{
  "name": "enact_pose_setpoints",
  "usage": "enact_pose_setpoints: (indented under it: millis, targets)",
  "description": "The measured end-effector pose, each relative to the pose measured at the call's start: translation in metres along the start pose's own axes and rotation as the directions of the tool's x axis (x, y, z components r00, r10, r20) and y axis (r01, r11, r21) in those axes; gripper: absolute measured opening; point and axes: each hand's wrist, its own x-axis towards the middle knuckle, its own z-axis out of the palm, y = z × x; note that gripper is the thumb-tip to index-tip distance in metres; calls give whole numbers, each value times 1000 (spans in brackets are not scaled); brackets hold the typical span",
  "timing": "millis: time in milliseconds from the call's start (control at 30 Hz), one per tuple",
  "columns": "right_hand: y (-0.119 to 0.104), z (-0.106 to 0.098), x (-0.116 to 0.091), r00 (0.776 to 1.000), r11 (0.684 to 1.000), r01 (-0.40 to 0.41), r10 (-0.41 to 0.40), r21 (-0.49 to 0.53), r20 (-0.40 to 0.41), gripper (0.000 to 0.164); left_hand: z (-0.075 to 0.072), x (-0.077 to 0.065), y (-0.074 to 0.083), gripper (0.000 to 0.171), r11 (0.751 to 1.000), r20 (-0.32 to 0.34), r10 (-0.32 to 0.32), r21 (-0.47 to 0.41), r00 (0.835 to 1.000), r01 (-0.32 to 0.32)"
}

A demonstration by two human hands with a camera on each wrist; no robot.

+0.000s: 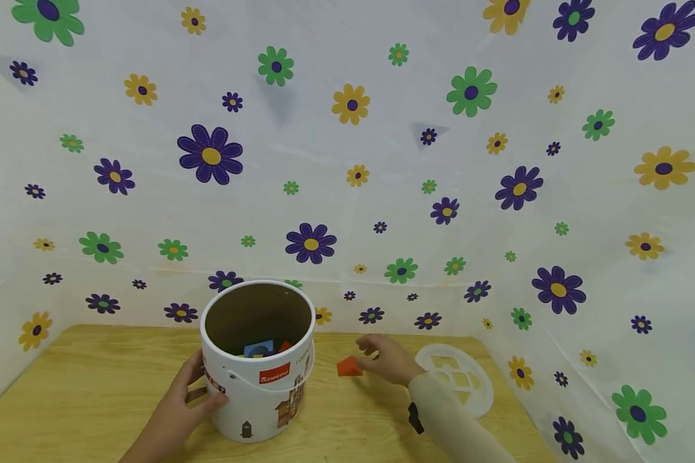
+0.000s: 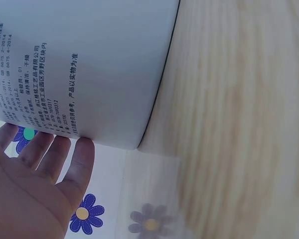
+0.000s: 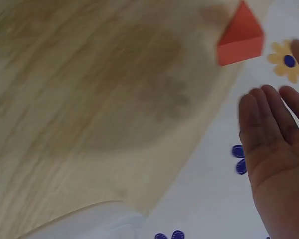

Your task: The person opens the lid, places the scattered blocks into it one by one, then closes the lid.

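Observation:
A white toy bucket point(image 1: 255, 392) with a wire handle stands upright on the wooden table, building pictures printed on its side. Colourful blocks point(image 1: 259, 349) lie low inside it. My left hand point(image 1: 179, 405) rests on the bucket's left side, thumb toward the front; in the left wrist view the fingertips point(image 2: 84, 147) touch the printed wall. A red triangular block point(image 1: 349, 366) lies on the table right of the bucket. My right hand point(image 1: 389, 361) hovers beside this block, and in the right wrist view its fingers point(image 3: 261, 112) are extended, apart from the block.
A translucent white round lid point(image 1: 483, 386) lies on the table point(image 1: 121, 386) to the right, partly behind the right forearm. A dark band point(image 1: 415, 418) shows at that wrist. White flower-patterned sheeting point(image 1: 347, 212) rises behind the table and along both sides.

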Motion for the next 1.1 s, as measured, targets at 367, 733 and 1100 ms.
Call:
enact_pose_setpoints:
  millis: [367, 733, 1100]
  targets:
    - [28, 16, 8, 995, 996, 23, -14, -92, 99, 50, 0, -3, 1, 107, 997, 13, -75, -28, 997, 75]
    - [16, 20, 9, 999, 989, 20, -13, -147, 52, 20, -1, -1, -1, 102, 999, 5, -43, -18, 999, 43]
    - [20, 23, 6, 1000, 988, -7, 9, -157, 14, 17, 0, 1, 2, 102, 999, 2, -34, 2, 999, 34]
